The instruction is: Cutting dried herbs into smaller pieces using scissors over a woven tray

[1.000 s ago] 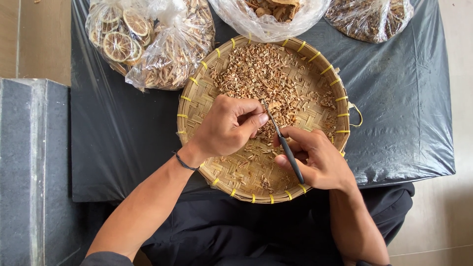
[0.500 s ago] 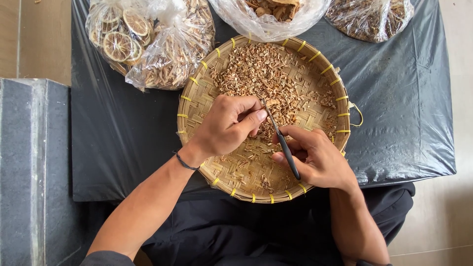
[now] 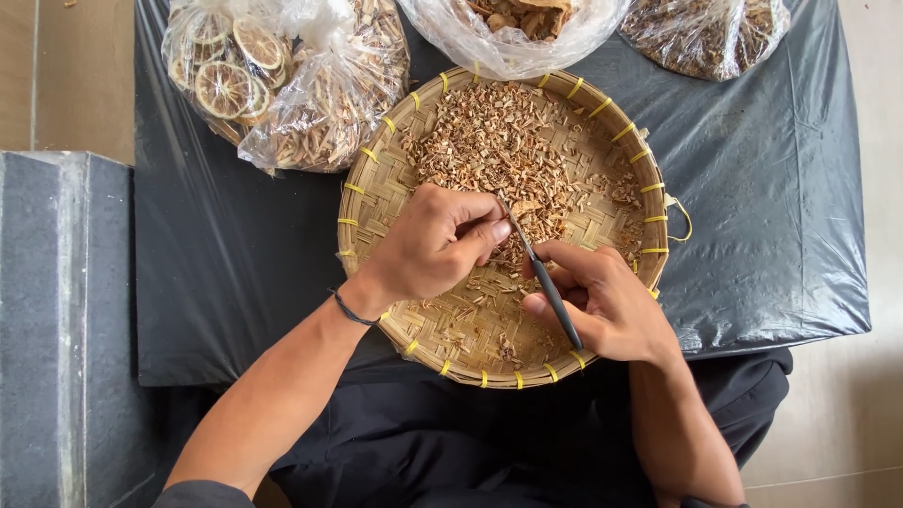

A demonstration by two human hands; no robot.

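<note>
A dried piece is pinched in the left hand (image 3: 435,246) over the woven tray's (image 3: 372,202) centre; scissors (image 3: 546,282), gripped by the right hand (image 3: 602,303), are best kept clear of fingertips.

A black plastic sheet (image 3: 235,273) covers the surface, creased and dulled by soft, even daylight. To its left stands a grey stone block (image 3: 56,320) with a speckled face. Pale beige floor tiles (image 3: 847,423) show at right; tan flooring (image 3: 66,75) shows upper left.
</note>
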